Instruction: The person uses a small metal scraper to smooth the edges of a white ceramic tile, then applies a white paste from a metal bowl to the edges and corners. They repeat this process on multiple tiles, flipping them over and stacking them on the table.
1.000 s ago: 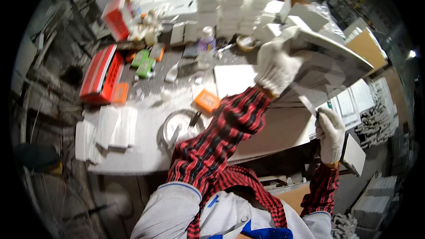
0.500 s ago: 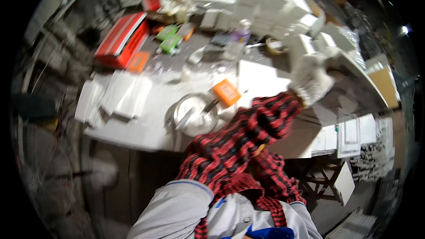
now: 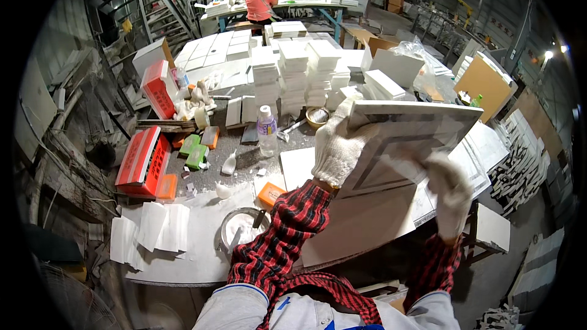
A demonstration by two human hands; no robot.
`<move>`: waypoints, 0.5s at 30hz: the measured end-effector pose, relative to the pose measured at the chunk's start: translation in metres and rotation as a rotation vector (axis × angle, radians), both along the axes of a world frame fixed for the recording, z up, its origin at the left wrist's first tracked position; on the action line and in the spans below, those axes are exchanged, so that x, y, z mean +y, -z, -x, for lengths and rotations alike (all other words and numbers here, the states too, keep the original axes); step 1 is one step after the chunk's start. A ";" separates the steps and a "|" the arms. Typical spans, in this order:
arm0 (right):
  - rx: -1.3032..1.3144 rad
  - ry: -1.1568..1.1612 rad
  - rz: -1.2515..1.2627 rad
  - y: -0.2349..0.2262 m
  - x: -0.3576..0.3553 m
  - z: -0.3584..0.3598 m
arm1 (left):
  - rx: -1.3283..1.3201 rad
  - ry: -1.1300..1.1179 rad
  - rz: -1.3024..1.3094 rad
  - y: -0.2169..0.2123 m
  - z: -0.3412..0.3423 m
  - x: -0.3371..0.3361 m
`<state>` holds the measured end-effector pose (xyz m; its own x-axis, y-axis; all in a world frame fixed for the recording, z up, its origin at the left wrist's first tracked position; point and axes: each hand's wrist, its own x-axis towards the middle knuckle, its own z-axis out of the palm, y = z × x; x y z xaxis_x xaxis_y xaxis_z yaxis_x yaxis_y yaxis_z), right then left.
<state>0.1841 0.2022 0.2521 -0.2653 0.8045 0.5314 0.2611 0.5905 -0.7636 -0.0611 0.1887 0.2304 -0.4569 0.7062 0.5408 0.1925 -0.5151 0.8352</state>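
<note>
The rectangular panel (image 3: 409,134), tilted above the desk (image 3: 183,272), could slip if the left hand (image 3: 342,146), fingers pinching its upper-left corner, loosened under pressure from the blurred right hand (image 3: 451,194), whose fingers I cannot read.

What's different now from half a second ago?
The right hand, hidden behind the left sleeve then, has come out to the right, by the panel; it is too blurred to tell whether it holds anything. The left hand still grips the panel's edge. The bottle and orange box stayed put.
</note>
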 end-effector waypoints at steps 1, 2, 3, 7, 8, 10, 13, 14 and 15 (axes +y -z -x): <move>0.172 0.086 -0.125 -0.011 0.009 0.010 | -0.033 0.040 0.047 -0.001 -0.001 -0.002; 0.144 0.130 -0.283 -0.035 0.020 0.027 | -0.021 -0.001 0.046 0.002 -0.001 -0.002; 0.020 0.281 -0.636 -0.041 0.045 0.040 | -0.002 -0.054 0.050 0.005 0.000 -0.003; -0.075 0.335 -0.831 -0.064 0.107 0.083 | 0.146 -0.193 -0.054 0.006 0.003 -0.008; -0.088 0.297 -0.784 -0.065 0.117 0.082 | 0.197 -0.231 -0.083 0.003 -0.001 -0.006; -0.136 0.227 -0.760 -0.060 0.134 0.085 | 0.092 -0.107 0.106 -0.010 -0.007 -0.018; -0.101 0.173 -0.701 -0.056 0.138 0.085 | 0.112 -0.169 -0.182 -0.009 -0.004 -0.008; -0.109 0.173 -0.684 -0.058 0.134 0.087 | 0.275 -0.251 -0.179 -0.013 0.000 -0.011; -0.123 0.168 -0.665 -0.059 0.134 0.089 | 0.439 -0.331 -0.175 -0.019 0.007 -0.017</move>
